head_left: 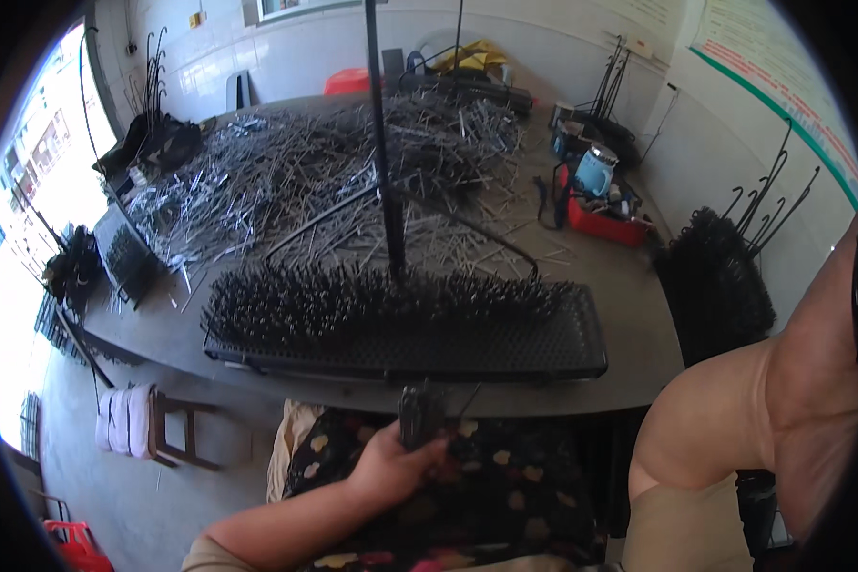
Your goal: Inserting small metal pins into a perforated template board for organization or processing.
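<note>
My left hand [391,467] is low in the middle, in front of the table edge and above my dark flowered apron [534,477]. Its fingers are closed round a bundle of dark thin rods [421,417], whose ends point up. Just beyond stands a long black perforated rack [505,351], with many short black rods upright in its rear and left part. A tall black post [383,143] with side braces rises behind those rods. At the right edge my bent right arm [810,400] is raised close to the camera, and its hand is out of view.
A large heap of loose grey metal strips [305,172] covers the back of the table [639,329]. A red basket [605,227] with a light blue cup [596,172] stands right. Black hooked racks [725,267] line the right wall; a padded stool [129,419] is left.
</note>
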{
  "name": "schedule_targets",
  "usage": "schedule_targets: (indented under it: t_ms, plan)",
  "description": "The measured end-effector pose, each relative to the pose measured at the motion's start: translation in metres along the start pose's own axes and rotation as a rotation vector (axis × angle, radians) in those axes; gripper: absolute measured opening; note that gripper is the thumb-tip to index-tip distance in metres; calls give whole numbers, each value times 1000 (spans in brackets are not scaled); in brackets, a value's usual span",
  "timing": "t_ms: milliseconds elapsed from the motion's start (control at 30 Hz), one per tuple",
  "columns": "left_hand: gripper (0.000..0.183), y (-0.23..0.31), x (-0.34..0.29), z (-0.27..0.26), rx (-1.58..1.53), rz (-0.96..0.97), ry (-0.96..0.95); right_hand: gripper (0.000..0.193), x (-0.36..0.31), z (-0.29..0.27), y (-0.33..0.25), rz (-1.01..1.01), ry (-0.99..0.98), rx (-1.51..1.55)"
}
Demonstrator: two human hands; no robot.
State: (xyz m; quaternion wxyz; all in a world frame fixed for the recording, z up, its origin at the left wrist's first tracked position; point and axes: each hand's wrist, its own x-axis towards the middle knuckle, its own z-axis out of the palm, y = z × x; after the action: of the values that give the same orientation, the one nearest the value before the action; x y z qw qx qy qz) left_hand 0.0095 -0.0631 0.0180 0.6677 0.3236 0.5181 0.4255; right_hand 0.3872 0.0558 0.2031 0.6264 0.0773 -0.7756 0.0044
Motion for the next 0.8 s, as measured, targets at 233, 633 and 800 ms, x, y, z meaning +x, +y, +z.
schedule_targets:
  t_ms: [233,633,800]
  plan:
    - [7,-5,-2,-8,42,-7,17,40,-17,-30,-6,59,-24,1]
    - [9,-3,2,-8,-154,23,91,38,-79,210,-3,1011,-119,92]
    - [9,-9,8,-7,-8,-71,5,35,-138,234,-36,1689,-49,607]
